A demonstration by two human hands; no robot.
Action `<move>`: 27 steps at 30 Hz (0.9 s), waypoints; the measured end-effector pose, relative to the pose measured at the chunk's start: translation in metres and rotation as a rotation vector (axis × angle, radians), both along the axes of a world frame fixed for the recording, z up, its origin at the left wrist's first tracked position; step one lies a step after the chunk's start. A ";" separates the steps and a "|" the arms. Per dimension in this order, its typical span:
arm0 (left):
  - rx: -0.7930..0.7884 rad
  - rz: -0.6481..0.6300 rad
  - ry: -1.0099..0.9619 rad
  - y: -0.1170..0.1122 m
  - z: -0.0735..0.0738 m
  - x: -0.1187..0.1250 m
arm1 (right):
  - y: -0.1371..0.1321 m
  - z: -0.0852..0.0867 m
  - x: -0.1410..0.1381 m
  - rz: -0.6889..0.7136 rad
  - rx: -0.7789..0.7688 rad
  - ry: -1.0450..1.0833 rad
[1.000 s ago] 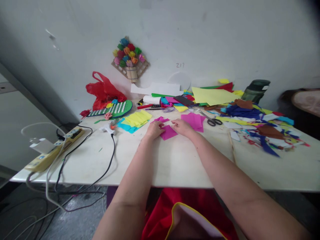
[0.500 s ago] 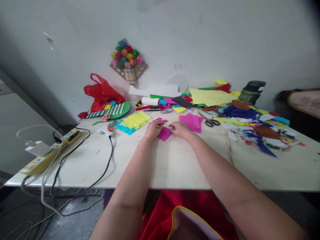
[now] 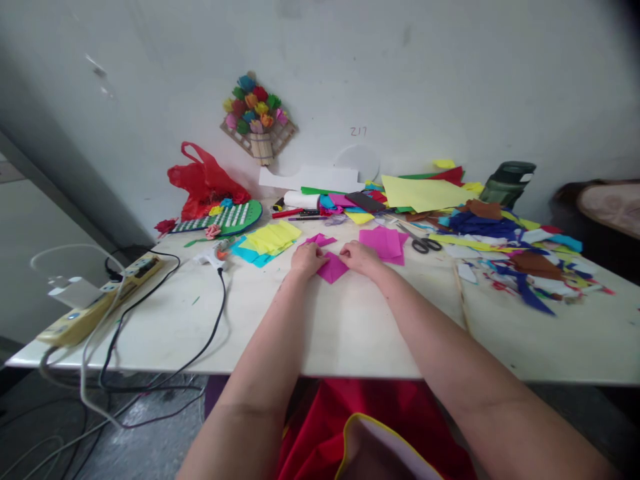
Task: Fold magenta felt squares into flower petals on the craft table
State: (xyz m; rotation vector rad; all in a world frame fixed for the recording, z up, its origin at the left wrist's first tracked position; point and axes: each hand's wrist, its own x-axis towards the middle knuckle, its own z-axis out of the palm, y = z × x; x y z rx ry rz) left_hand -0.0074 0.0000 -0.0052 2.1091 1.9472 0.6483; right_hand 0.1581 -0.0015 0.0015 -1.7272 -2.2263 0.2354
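Observation:
A small square of magenta paper [image 3: 332,269] lies on the table, turned with one corner toward me. My left hand [image 3: 306,259] has its curled fingers on the paper's left side. At the right corner, my right hand [image 3: 359,258] pinches the edge between thumb and fingers. Just behind the left fingers sits another folded magenta piece [image 3: 320,239]. To the right of my right hand is a stack of magenta squares [image 3: 384,245]. Yellow paper squares [image 3: 273,239] rest on blue sheets [image 3: 253,253] left of my left hand.
Scissors [image 3: 425,245] lie right of the magenta stack, near a heap of paper scraps [image 3: 530,263]. A glue gun [image 3: 216,256] trails a black cord at left, by a yellow power strip [image 3: 100,308]. A dark bottle [image 3: 509,183] and a red plastic bag [image 3: 203,177] stand at the back.
My left fingers have closed in lower on the paper's left side, and more of the folded piece behind them shows. My right hand still pinches the right corner.

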 end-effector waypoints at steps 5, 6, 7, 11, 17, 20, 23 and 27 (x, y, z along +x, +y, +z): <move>0.017 -0.041 -0.050 -0.003 -0.001 0.005 | 0.007 -0.007 0.004 0.024 -0.004 0.074; 0.020 -0.052 -0.065 -0.003 -0.002 0.005 | 0.009 -0.008 0.005 0.028 -0.007 0.092; 0.026 -0.062 -0.081 -0.003 -0.002 0.006 | 0.010 -0.010 0.006 0.032 -0.010 0.107; 0.063 -0.086 -0.144 -0.002 -0.004 0.006 | 0.013 -0.013 0.006 0.045 -0.011 0.113; 0.088 -0.003 -0.050 -0.004 0.001 0.005 | 0.009 -0.008 0.002 0.039 -0.033 0.052; 0.052 0.042 0.008 -0.006 0.005 0.006 | 0.006 -0.005 0.001 0.021 -0.075 0.101; -0.006 0.042 -0.003 -0.006 0.005 0.007 | 0.004 -0.003 0.001 -0.006 -0.104 0.135; -0.029 0.020 -0.074 -0.002 -0.001 0.008 | 0.005 -0.005 0.002 -0.021 -0.123 0.202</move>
